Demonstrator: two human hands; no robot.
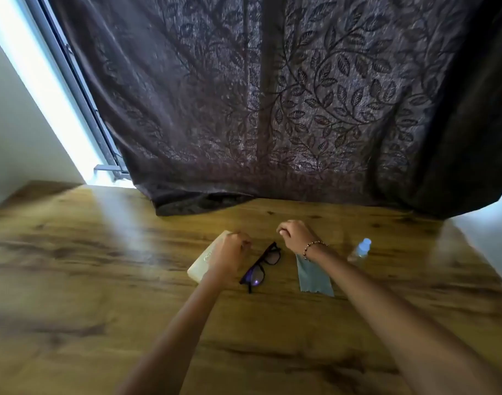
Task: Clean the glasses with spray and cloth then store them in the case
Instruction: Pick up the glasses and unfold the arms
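Observation:
Black-framed glasses (261, 267) lie folded on the wooden table (101, 280), between my two hands. My left hand (229, 250) hovers with fingers curled over a cream glasses case (199, 267), hiding much of it; whether it touches the case I cannot tell. My right hand (296, 236), a bead bracelet on the wrist, is loosely fisted just beyond the glasses and holds nothing visible. A light blue cloth (312, 279) lies flat under my right wrist. A small clear spray bottle (359, 249) with a pale cap lies to the right of the cloth.
A dark leaf-patterned curtain (272, 109) hangs behind the table and drapes onto its far edge. A bright window strip (44, 89) and a white wall are at the left. The image is slightly blurred.

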